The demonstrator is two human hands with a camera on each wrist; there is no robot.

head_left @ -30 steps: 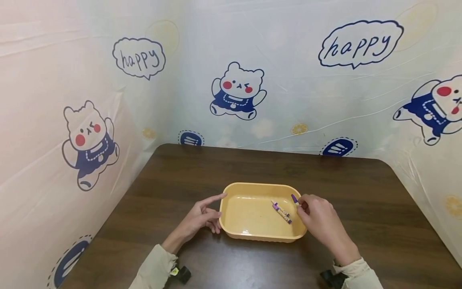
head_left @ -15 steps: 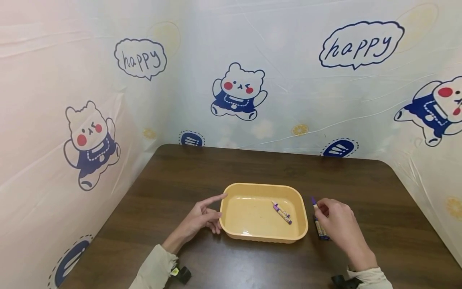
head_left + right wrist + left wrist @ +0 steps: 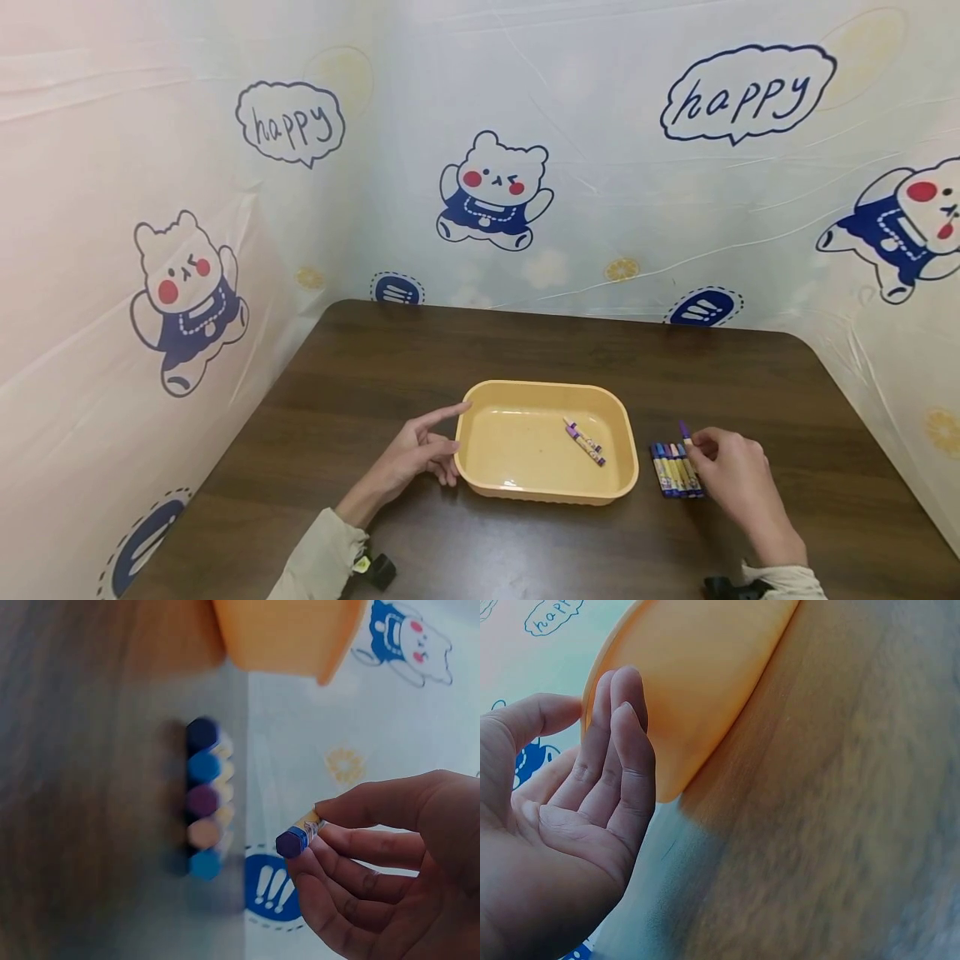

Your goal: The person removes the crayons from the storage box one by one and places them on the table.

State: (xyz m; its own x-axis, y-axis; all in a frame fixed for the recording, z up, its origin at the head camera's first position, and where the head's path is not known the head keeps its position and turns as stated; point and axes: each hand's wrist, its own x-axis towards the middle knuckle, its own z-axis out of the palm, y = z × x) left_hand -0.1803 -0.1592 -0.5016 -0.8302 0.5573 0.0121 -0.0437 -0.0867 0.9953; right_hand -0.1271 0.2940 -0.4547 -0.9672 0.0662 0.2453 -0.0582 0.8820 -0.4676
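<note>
My left hand touches the left rim of a yellow plastic tray, its index finger stretched out along the side. In the left wrist view the thumb tip meets the orange-looking rim and the other fingers rest loosely against the wall. My right hand pinches a purple-ended crayon between thumb and fingers. That hand hovers at the right end of a row of crayons laid side by side on the table, right of the tray. Two more crayons lie inside the tray, toward its right side.
The dark brown wooden table has rounded far corners. Behind and beside it hangs a pale curtain printed with bears and the word happy. A small black device sits at each wrist, beneath light sleeves.
My right hand has moved right and slightly nearer with the crayon, from over the tray's right edge to beside the crayon row, now uncovered. My left hand and the tray have stayed put.
</note>
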